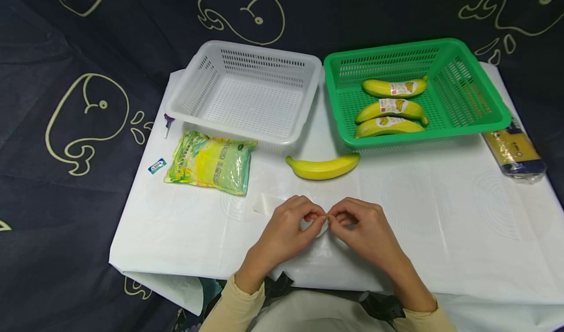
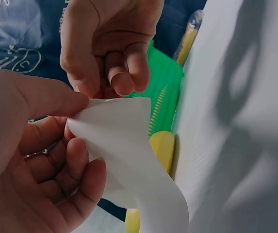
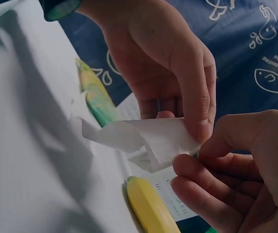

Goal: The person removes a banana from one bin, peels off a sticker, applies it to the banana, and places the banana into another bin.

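L hand [image 1: 286, 229] + R hand [image 1: 359, 226] both pinch white paper strip [image 2: 129, 145] over table's near edge. 3 labelled bananas in green basket [image 1: 480, 126]; 1 bare banana [image 1: 323, 167] left outside, label pending, I'd judge.

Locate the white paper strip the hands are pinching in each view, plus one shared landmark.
Head: white paper strip low centre, running left from where the left hand and right hand meet.
Left wrist: centre, curling down to the bottom edge, pinched at its top.
Right wrist: centre, pinched at its right end.
Shared landmark: the loose banana, beyond the hands in head view, below the strip in both wrist views.
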Tool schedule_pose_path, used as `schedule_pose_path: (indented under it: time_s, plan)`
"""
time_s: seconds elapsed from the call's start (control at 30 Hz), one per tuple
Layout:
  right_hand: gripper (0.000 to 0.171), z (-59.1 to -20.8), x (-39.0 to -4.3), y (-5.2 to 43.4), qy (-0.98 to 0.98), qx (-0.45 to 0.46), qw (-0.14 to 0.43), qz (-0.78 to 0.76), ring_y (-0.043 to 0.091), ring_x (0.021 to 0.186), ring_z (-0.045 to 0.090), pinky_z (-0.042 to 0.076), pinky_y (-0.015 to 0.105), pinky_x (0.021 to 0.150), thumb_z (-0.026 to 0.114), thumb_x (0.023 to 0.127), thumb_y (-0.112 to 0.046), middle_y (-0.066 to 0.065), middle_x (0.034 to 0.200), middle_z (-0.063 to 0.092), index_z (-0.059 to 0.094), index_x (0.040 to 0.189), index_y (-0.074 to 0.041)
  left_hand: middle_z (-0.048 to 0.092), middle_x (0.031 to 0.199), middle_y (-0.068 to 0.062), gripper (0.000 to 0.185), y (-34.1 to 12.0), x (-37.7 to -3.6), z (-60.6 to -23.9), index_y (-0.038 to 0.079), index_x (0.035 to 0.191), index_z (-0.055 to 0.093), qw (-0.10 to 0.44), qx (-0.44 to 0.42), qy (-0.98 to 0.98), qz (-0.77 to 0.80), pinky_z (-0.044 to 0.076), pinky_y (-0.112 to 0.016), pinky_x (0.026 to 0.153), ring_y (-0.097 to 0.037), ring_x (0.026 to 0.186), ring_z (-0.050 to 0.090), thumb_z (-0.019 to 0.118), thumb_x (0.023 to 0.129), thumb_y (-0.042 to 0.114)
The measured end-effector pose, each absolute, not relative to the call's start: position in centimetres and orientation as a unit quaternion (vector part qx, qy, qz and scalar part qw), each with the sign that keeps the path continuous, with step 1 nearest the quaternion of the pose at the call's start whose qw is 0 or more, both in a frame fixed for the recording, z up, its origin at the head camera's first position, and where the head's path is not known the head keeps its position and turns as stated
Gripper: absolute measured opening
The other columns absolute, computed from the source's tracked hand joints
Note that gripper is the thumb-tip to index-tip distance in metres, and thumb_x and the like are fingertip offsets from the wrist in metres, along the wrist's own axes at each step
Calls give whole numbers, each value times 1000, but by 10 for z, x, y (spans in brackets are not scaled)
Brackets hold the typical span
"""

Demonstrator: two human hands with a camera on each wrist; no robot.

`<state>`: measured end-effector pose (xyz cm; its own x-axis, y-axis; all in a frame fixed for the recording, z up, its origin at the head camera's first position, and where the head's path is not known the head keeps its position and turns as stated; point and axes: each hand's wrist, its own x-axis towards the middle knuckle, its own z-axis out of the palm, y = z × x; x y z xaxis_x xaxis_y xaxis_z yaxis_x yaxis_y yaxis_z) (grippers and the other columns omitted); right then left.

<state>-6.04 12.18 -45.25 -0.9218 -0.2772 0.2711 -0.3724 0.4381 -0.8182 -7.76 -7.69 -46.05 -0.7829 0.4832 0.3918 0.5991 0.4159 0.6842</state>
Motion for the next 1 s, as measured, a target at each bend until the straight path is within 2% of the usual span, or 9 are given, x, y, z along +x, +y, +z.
schedule_pose_path:
  time_s: [0.43,0.6,0.77,1.0]
  plan:
    - [20,-455,-61,123,-848,178,64,495,1,62,60,49,17,56,66,77,1,-11,76,62,66,79,-19,52,77,12,7,-76,-78,-459,16,83,67,83,-344,-835,-421,39,-12,69,-3,75,48,69,85,10]
    - [23,-443,-59,123,-836,168,60,520,5,62,62,51,19,55,68,76,10,-5,76,65,68,81,-12,52,77,11,8,-78,-78,-457,17,82,66,73,-327,-834,-439,38,-12,68,-4,74,48,68,84,9]
    - [19,-429,-57,117,-827,194,40,527,10,65,65,53,22,58,70,76,9,3,80,68,70,87,-6,52,77,12,7,-78,-79,-458,17,83,68,67,-319,-831,-450,38,-12,68,-4,74,48,69,85,10]
    - [17,-451,-59,121,-833,189,45,517,3,67,65,52,18,58,70,81,2,-7,82,67,71,85,-14,53,75,10,5,-77,-79,-459,16,84,69,77,-326,-838,-431,37,-12,67,-4,73,47,71,84,11]
